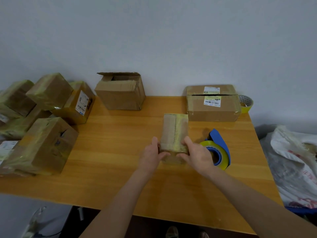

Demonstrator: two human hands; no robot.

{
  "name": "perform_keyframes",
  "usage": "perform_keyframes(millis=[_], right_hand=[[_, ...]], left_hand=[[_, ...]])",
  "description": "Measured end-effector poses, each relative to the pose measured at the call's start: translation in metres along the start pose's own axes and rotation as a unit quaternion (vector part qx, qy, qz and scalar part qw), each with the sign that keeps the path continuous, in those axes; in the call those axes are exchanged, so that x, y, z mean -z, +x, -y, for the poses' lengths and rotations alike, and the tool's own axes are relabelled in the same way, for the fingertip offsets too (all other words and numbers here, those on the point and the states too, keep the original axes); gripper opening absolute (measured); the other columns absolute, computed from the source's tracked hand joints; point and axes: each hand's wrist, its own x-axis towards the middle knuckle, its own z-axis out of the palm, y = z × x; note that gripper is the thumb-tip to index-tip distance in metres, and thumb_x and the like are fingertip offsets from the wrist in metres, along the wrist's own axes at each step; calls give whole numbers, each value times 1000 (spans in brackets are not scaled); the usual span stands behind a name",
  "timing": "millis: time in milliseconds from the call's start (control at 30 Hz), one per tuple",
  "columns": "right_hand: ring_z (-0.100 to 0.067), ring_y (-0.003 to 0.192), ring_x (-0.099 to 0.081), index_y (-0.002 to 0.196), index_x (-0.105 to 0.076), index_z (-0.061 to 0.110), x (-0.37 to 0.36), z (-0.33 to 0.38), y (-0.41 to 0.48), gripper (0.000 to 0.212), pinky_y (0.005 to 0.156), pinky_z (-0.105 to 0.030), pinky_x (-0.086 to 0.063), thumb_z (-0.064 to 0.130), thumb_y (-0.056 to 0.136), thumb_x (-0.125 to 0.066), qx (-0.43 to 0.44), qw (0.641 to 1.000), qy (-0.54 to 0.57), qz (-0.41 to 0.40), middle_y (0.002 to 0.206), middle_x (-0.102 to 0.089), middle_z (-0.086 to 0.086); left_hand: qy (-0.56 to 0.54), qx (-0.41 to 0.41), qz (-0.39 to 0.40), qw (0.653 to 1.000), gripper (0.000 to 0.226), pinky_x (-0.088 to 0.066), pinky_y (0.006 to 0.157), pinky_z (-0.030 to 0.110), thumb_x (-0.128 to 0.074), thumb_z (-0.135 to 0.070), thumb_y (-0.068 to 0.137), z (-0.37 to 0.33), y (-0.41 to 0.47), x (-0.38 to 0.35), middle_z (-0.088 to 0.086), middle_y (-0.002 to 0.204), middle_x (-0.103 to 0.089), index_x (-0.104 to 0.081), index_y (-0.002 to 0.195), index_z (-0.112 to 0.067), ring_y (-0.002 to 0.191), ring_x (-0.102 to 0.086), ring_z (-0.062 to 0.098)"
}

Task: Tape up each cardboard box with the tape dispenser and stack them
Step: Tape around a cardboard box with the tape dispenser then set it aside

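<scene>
Cardboard fills the head view: a small box [174, 133] sits mid-table, its long axis running away from the person, w/ yellowish tape along the top seam. Both hands clamp its near end. The left hand [151, 156] is on the left corner and the right hand [197, 156] on the right corner, thumbs up the sides, fingers curled over the near face. A blue tape dispenser [217, 146] w/ a yellow roll lies on the table just right of the box, partly behind the right hand.

The wooden table [111, 152] has a bare stretch left of the box, up to a pile of taped boxes [44, 121] crowding the left edge. More open wood lies toward the near edge, under the forearms. Along the back edge, by the wall, stand 1 open-flapped box [121, 93] and 1 labelled box [212, 109], w/ a spare tape roll [247, 103] at the rear right corner. Off the right edge lies a plastic bag [291, 160].
</scene>
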Motion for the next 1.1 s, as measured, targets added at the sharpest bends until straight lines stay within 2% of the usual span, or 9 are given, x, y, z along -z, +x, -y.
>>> perform_keyframes(millis=[100,200,333,467,667,800,867,1000,1100], right_hand=[[-18,74,-61,118,-39,24,5,-14,-1,41,62,-36,-53,40,90,-64,18,997,64,46,86,-62,2],[-5,65,-54,122,-41,30,8,-18,-1,41,51,-22,-43,45,90,-62,19,996,83,37,80,-57,13],[-15,84,-58,124,-42,27,9,-13,0,37,66,-30,-51,37,94,-60,13,995,98,30,109,-65,1],[-19,93,-59,127,-34,34,12,-6,-4,58,63,-31,-49,52,83,-67,-39,998,35,29,117,-57,4],[-24,94,-62,128,-28,35,-1,2,-3,49,70,-41,-55,35,92,-62,-65,998,20,4,123,-58,0],[-18,100,-57,151,-19,34,3,-10,-11,86,74,-33,-52,53,82,-68,-96,981,168,-7,126,-48,0],[-20,107,-55,154,-16,28,5,-6,-8,93,81,-35,-50,65,81,-60,-154,961,227,-41,132,-46,-6],[-32,138,-35,155,-14,20,6,10,10,96,107,-52,-39,67,82,-57,-261,916,301,-46,154,-30,-14],[-29,122,-53,149,-30,15,9,21,26,83,92,-45,-50,58,85,-62,-264,914,308,-19,140,-50,-10]], left_hand=[[-38,-9,6,999,41,-43,58,18,-73,-26,84,8,-2,2,2,94,-61,-35,96,-15,86,-63,22],[-53,-2,22,998,36,-45,59,21,-67,-38,86,9,-4,3,-8,90,-58,-40,102,-21,81,-62,16],[-25,19,2,1000,33,-49,62,32,-50,-48,94,4,-4,-2,-1,95,-59,-47,109,-18,78,-57,17],[-31,24,39,998,58,-51,74,32,-70,-51,79,-1,0,-2,-5,112,-50,-45,118,-16,94,-55,14],[-48,38,39,997,42,-54,78,37,-71,-23,86,-1,9,-8,8,111,-64,-42,114,-11,96,-63,22],[-137,4,119,983,87,-46,97,30,-81,-32,74,10,12,2,-1,143,-45,-32,143,-14,125,-47,16],[-221,30,101,970,93,-45,93,20,-74,-42,80,1,14,5,-1,151,-34,-20,152,-16,130,-41,15],[-314,147,34,937,76,-33,112,41,-45,-52,95,-22,24,10,6,158,-23,-13,153,-17,141,-30,25],[-329,201,79,919,69,-35,110,44,-40,-53,97,-31,29,18,6,154,-31,-20,152,-16,136,-37,27]])
